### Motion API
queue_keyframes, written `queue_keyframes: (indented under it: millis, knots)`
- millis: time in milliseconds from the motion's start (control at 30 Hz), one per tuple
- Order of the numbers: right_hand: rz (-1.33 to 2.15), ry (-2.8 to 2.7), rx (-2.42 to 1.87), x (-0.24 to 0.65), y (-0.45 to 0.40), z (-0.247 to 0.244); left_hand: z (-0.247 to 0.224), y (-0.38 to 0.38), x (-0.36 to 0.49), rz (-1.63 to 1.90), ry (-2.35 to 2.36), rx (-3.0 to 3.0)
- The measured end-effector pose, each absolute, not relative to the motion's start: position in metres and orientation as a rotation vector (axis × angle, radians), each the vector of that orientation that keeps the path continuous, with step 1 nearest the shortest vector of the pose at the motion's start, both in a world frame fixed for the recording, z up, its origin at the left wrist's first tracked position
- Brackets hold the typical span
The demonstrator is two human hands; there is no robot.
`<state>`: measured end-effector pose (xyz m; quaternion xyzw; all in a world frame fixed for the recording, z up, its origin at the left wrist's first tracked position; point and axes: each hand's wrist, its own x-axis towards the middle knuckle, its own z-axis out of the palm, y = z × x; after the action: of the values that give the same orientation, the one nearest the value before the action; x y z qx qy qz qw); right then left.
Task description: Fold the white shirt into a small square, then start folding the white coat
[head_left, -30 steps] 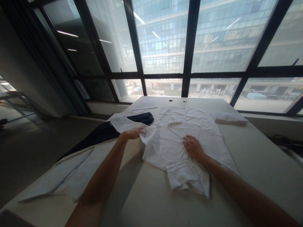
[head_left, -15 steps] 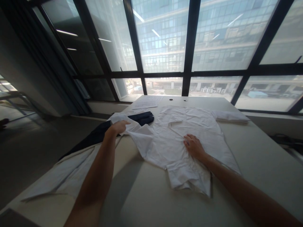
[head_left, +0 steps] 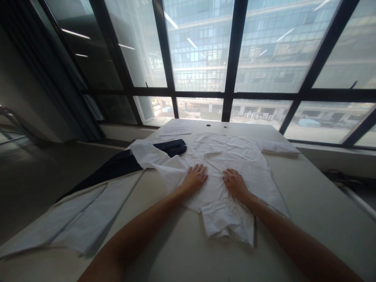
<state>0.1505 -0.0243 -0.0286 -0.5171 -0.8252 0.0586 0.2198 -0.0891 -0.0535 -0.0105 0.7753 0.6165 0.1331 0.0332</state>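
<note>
A white shirt [head_left: 249, 168] lies spread over the table, with one sleeve [head_left: 227, 219] folded down toward me. Its other sleeve [head_left: 147, 154] stretches out to the left, over a dark navy garment [head_left: 173, 147]. On the left part of the shirt my left hand [head_left: 194, 178] rests flat, fingers spread. My right hand [head_left: 235, 183] lies on the middle of the shirt, fingers extended and slightly bent. Both hands touch the cloth without gripping it.
Another white cloth [head_left: 76, 215] hangs along the table's left side. A folded white bundle [head_left: 280, 148] lies at the right, and paper sheets [head_left: 178, 127] at the back left. The white table [head_left: 317, 207] stands before large windows [head_left: 199, 47].
My left hand has let go of the left sleeve and moved right, down onto the shirt. My right hand stays about where it was. The view has shifted slightly.
</note>
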Motion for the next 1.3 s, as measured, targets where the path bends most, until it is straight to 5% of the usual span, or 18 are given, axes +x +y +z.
queue_keyframes:
  millis: [800, 1100, 1300]
  knots:
    - [0.659, -2.059, -1.406, 0.02, 0.059, 0.002, -0.017, -0.049, -0.09, 0.398, 1.978, 2.478]
    - [1.131, -1.084, -0.807, 0.189, 0.061, 0.026, -0.021, -0.045, -0.093, 0.331, 2.002, 2.498]
    - [0.927, -0.734, -0.772, 0.365, 0.041, 0.035, -0.022, -0.044, -0.094, 0.342, 2.009, 2.53]
